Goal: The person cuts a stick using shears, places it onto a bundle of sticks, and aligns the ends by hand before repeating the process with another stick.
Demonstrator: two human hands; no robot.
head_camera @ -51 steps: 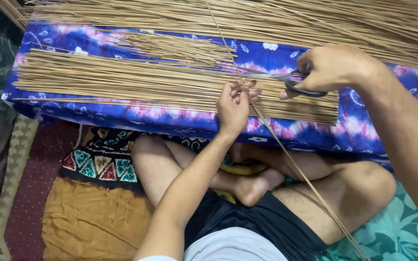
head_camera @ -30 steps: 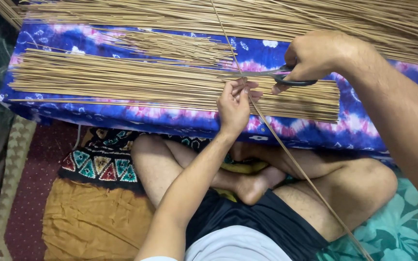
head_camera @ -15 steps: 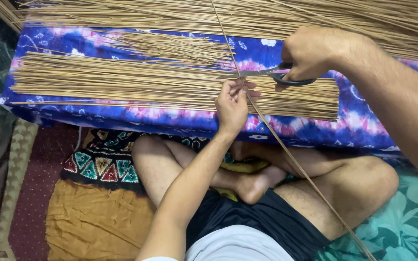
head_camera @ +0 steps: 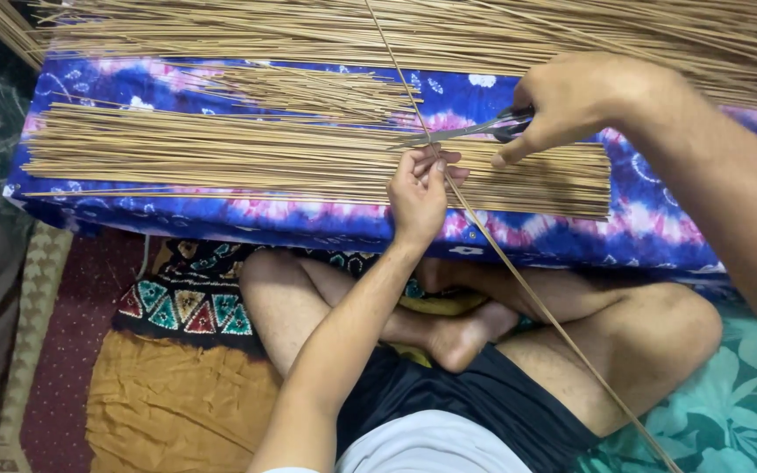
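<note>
**Straw-coloured stick pinched and met by scissors**

Straw-coloured and thin, one long stick (head_camera: 519,280) runs on a slant from the far pile at the top, across the blue cloth, and down over the person's crossed legs to the lower right corner. The left hand (head_camera: 418,188) pinches it between fingertips and thumb, just at the near edge of the cloth, closed tight on it. Right above that pinch the scissors (head_camera: 470,131) lie across the stick, blades pointing left and nearly together at the stick; whether they have bitten through it cannot be told. The right hand (head_camera: 580,101) grips the dark handles, fingers curled through and around them.

Under both hands lies a neat bundle (head_camera: 221,158) of cut sticks, laid side by side, ends roughly even at left and right. Behind it sits a smaller loose bunch (head_camera: 308,88), and beyond that a wide, untidy pile (head_camera: 571,31) of longer sticks. All rest on a blue and pink tie-dye cloth (head_camera: 650,228) over a low platform. Below, the person sits cross-legged in dark shorts (head_camera: 449,394) on a patterned mat (head_camera: 186,302), with an ochre cloth (head_camera: 168,403) to the left and a teal floral one (head_camera: 738,394) to the right.
</note>
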